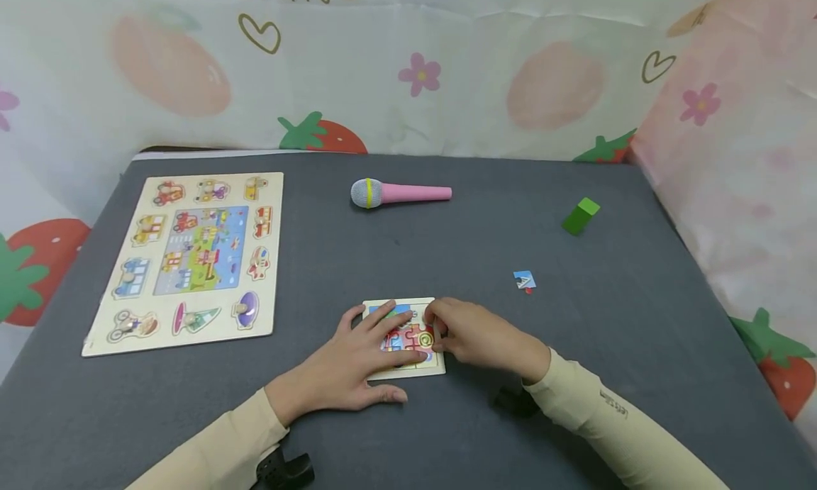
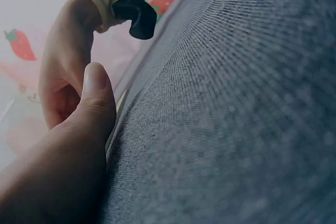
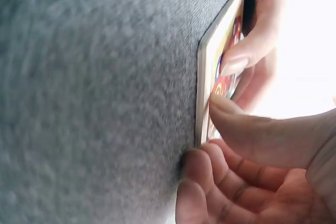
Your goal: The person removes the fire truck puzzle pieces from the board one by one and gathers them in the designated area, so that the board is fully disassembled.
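Observation:
A small jigsaw puzzle (image 1: 396, 371) in a pale wooden frame lies on the dark table, with colourful interlocking pieces in it. My left hand (image 1: 357, 359) rests across its left part, fingers spread, its thumb on the cloth beside the near edge. At the right edge my right hand (image 1: 481, 334) bends its fingers. In the right wrist view the right thumb (image 3: 247, 129) presses on the puzzle's face, while the other fingers curl at the frame's edge. A loose blue jigsaw piece (image 1: 525, 280) lies apart, to the right and farther back.
A large wooden peg puzzle (image 1: 276, 284) with vehicle pieces lies at the left. Toward the back is a pink toy microphone (image 1: 415, 193), and a green block (image 1: 581, 216) stands at the right. A strawberry-patterned cloth (image 1: 472, 22) hangs behind the table (image 1: 396, 256).

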`<state>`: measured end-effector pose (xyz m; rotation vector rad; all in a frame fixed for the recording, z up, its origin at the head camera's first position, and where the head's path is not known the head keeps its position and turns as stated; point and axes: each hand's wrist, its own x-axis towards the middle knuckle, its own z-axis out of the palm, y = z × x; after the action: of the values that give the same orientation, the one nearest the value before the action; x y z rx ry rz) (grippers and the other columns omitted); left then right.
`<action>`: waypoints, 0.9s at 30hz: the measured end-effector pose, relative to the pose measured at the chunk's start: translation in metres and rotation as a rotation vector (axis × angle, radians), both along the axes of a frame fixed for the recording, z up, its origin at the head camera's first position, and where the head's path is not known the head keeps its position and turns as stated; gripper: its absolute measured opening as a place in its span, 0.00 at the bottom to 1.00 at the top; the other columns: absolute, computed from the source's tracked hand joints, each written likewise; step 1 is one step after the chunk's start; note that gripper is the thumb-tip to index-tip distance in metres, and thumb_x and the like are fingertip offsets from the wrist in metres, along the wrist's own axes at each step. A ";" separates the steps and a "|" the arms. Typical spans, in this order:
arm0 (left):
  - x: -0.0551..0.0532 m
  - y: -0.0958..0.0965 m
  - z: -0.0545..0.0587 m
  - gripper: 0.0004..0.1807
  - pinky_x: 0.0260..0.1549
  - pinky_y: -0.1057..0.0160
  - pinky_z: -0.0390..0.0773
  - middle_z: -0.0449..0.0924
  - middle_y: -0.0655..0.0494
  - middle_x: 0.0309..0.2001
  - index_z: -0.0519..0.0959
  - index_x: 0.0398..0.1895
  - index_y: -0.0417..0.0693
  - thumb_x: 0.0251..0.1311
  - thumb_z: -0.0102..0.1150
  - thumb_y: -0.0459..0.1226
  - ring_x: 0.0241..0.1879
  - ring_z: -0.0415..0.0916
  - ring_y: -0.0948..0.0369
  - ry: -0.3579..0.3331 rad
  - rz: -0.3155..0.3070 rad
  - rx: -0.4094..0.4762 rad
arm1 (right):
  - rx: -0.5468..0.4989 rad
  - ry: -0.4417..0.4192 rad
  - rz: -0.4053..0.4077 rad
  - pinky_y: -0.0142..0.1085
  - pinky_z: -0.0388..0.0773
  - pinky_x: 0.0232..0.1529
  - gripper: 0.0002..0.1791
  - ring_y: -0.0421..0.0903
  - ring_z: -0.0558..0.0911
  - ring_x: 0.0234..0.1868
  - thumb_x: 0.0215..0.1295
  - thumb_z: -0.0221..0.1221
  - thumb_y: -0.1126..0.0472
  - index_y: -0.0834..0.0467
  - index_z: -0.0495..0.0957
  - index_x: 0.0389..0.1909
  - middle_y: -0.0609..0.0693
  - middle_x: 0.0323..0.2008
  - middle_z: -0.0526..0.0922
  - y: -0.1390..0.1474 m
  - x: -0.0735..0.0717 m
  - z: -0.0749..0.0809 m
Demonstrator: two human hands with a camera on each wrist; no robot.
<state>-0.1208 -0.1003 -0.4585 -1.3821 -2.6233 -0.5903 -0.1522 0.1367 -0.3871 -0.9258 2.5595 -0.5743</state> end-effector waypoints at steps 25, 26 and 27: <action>0.001 0.000 0.003 0.29 0.60 0.33 0.50 0.55 0.53 0.73 0.68 0.66 0.76 0.62 0.46 0.65 0.74 0.47 0.48 -0.020 0.024 -0.001 | -0.101 0.037 -0.147 0.32 0.71 0.30 0.04 0.39 0.72 0.28 0.64 0.61 0.65 0.57 0.75 0.33 0.45 0.28 0.76 -0.008 0.001 -0.001; 0.002 0.000 0.003 0.28 0.60 0.33 0.50 0.55 0.53 0.73 0.68 0.66 0.76 0.62 0.46 0.65 0.74 0.47 0.48 -0.020 0.024 0.001 | -0.113 0.015 -0.164 0.32 0.70 0.29 0.04 0.39 0.72 0.27 0.64 0.61 0.65 0.56 0.75 0.32 0.45 0.27 0.76 -0.008 -0.001 -0.001; 0.002 0.000 0.003 0.28 0.60 0.33 0.50 0.55 0.53 0.73 0.68 0.66 0.76 0.62 0.46 0.65 0.74 0.47 0.48 -0.021 0.023 0.000 | -0.124 -0.009 -0.179 0.31 0.69 0.28 0.04 0.39 0.71 0.25 0.64 0.60 0.64 0.56 0.75 0.32 0.45 0.26 0.77 -0.008 -0.002 -0.002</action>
<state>-0.1190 -0.1002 -0.4554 -1.3508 -2.6519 -0.6053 -0.1539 0.1287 -0.3886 -0.7351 2.6408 -0.7934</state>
